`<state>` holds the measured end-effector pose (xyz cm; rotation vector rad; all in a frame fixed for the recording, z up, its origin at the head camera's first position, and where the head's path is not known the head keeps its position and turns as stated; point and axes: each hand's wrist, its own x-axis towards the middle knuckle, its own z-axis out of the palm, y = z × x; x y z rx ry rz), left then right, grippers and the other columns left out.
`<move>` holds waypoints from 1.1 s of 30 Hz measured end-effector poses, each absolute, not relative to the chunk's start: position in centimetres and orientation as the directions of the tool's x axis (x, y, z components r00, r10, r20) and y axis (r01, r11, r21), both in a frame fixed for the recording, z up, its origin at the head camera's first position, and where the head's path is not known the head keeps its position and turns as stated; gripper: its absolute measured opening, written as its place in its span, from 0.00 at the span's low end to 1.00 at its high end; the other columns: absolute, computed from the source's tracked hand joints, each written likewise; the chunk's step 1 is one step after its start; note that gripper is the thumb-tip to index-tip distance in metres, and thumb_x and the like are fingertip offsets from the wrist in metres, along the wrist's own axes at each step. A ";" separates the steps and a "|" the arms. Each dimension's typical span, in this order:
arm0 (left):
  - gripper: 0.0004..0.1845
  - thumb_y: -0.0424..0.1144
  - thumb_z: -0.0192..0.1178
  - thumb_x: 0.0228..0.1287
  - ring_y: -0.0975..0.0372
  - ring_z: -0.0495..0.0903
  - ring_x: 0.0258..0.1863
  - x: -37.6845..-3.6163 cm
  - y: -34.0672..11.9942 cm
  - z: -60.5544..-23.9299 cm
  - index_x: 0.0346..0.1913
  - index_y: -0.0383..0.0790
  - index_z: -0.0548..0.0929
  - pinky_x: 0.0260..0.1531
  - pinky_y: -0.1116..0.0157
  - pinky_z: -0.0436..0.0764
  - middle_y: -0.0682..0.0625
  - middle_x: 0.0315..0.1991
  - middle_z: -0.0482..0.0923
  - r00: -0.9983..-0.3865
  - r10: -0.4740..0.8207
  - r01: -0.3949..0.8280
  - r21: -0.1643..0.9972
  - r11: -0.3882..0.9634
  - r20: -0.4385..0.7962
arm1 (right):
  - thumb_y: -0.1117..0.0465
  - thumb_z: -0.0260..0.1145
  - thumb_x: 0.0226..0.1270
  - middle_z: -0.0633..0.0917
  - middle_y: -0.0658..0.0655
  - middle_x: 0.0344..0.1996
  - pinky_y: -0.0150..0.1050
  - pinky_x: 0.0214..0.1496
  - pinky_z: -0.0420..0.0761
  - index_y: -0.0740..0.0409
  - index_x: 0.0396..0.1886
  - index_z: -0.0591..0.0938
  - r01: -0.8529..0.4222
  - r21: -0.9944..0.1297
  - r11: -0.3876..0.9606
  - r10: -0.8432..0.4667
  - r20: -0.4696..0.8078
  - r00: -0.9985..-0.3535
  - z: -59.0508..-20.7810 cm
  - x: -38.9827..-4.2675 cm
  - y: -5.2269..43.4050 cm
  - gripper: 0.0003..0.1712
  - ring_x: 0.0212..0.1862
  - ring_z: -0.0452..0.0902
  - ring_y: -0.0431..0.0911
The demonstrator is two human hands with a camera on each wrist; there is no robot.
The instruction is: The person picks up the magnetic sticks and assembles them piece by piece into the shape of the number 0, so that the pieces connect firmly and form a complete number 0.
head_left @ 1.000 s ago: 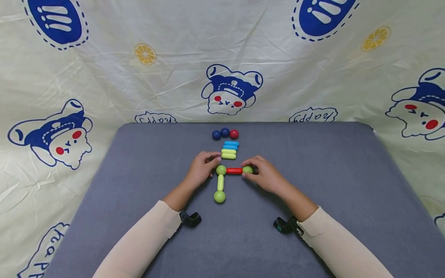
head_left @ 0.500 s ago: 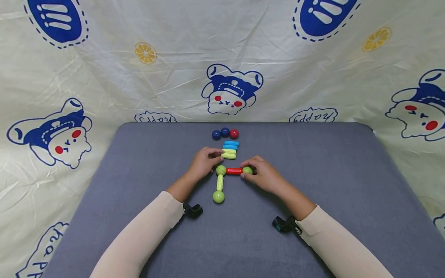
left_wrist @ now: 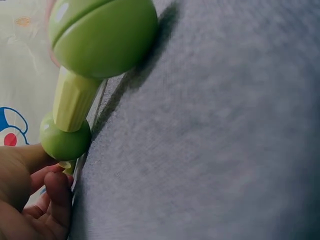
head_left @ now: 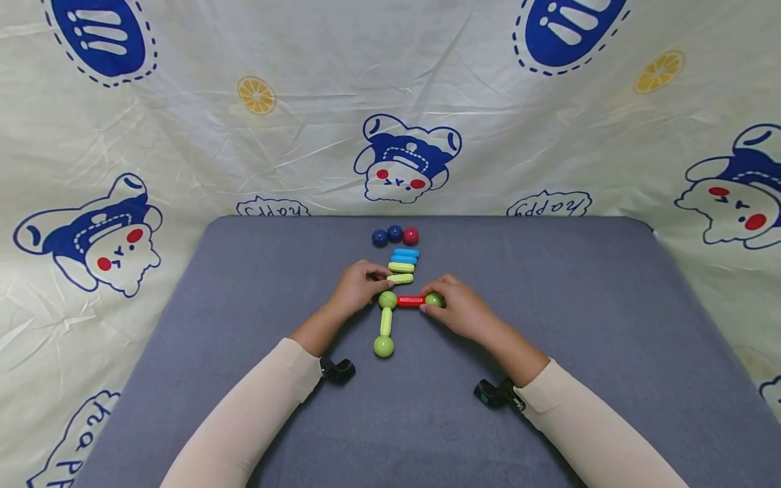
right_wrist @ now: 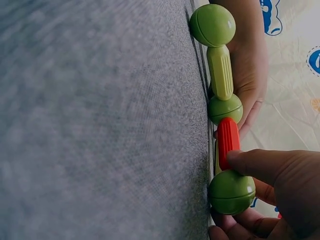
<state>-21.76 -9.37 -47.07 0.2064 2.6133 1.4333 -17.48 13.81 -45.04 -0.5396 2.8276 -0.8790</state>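
Observation:
My left hand [head_left: 356, 290] pinches the left end of a short yellow-green rod [head_left: 401, 278], pulled slightly apart from the row behind it. My right hand [head_left: 460, 308] grips the joint where a red rod [head_left: 411, 301] meets a green ball [head_left: 434, 299]; in the right wrist view the thumb presses on the red rod [right_wrist: 228, 137]. The red rod's other end sits in a corner green ball [head_left: 388, 300]. From that corner a yellow-green rod [head_left: 386, 322] runs toward me to another green ball [head_left: 384, 346]. These joined pieces form an L on the table.
Behind the hands lie another yellow-green rod [head_left: 401, 268] and two blue rods [head_left: 405, 256] in a row. Farther back sit two dark blue balls [head_left: 387, 236] and a red ball [head_left: 411, 236]. A printed sheet [head_left: 293, 149] hangs behind the grey table [head_left: 549, 298].
My left hand has moved from beside the corner ball to the nearest loose yellow-green rod and drawn it slightly toward me. My right hand has shifted slightly left onto the red rod's end.

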 end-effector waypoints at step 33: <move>0.16 0.40 0.61 0.72 0.45 0.80 0.39 -18.6 -11.6 -44.3 0.57 0.36 0.85 0.38 0.56 0.83 0.48 0.40 0.81 -0.999 0.017 -0.032 0.982 0.187 -0.036 | 0.57 0.67 0.71 0.82 0.64 0.51 0.49 0.51 0.76 0.58 0.53 0.85 -0.235 -0.583 0.778 -0.305 -0.024 -0.952 -45.0 -18.9 13.1 0.16 0.49 0.76 0.54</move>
